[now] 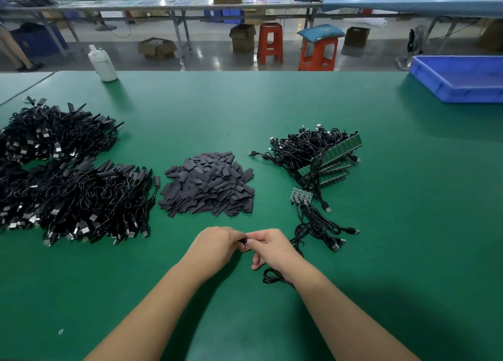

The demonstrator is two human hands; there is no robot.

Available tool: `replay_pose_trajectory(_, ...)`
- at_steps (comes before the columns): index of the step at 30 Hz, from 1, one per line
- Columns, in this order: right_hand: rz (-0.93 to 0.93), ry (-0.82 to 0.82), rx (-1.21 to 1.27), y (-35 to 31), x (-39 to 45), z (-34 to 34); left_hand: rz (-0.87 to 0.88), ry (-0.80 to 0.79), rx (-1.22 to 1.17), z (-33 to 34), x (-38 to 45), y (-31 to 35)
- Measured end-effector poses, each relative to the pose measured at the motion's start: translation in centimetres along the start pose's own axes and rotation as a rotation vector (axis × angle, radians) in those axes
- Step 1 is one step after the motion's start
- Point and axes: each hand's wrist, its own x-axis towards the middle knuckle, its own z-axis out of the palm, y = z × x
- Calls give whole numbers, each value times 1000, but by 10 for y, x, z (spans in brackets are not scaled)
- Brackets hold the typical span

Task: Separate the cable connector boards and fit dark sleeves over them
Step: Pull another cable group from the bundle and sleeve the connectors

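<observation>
Both hands [245,245] pinch one small dark piece [244,243].

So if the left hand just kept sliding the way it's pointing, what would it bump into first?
The left hand points rightward, so it would meet the right hand almost at once; their fingertips already pinch the same small dark piece. Beyond that lies the loose black cable, though depth is hard to judge.

Bench surroundings — non-task items

White bottle [102,64] far ahead-left of the hands; blue tray [460,78] far ahead-right — orange stools [294,47] beyond the green table [245,110].
</observation>
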Motion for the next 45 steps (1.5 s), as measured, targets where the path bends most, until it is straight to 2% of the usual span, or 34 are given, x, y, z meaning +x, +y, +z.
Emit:
replay_pose_trajectory(5,2,-23,-37,-2,-3,-1,55,-3,28,8,2,4)
replay_pose_trajectory(14,-22,-43,-51,-4,-10,-1,58,-92,357,5,6,25)
replay_pose_trajectory(18,-37,-30,-65,-5,-12,0,65,-71,303,7,4,22)
replay_pose_trajectory(20,-41,4,-39,-5,-12,1,25,23,141,12,1,19)
replay_pose_trajectory(22,-45,65,24,-7,-13,4,-61,223,-140,16,-1,21)
replay_pose_trajectory(24,-68,125,184,-13,-13,6,-186,413,-485,18,-2,26)
replay_pose_trajectory(25,-75,146,325,-18,-13,5,-267,426,-660,18,-2,28)
replay_pose_trajectory(27,-79,175,672,-33,-11,3,-352,265,-1062,19,-4,34)
replay_pose_trajectory(29,-105,205,945,-48,-6,-4,-337,71,-1425,19,-7,43)
replay_pose_trajectory(30,-123,216,1038,-54,-4,-7,-317,24,-1516,19,-9,46)
replay_pose_trajectory(32,-154,205,1119,-63,0,-10,-289,32,-1515,17,-12,50)
replay_pose_trajectory(34,-182,177,1023,-66,5,-12,-289,81,-1461,13,-11,49)
replay_pose_trajectory(35,-192,187,860,-65,7,-14,-302,110,-1425,8,-11,45)
replay_pose_trajectory(36,-200,224,602,-63,9,-18,-315,152,-1372,1,-10,38)
replay_pose_trajectory(38,-221,368,-83,-55,12,-35,-367,256,-1156,-18,-11,14)
replay_pose_trajectory(40,-242,512,-519,-42,11,-58,-443,370,-841,-43,-15,-16)
replay_pose_trajectory(42,-216,644,-680,-29,9,-81,-520,504,-619,-69,-22,-51)
replay_pose_trajectory(45,-161,792,-786,-15,9,-107,-633,703,-411,-101,-39,-105)
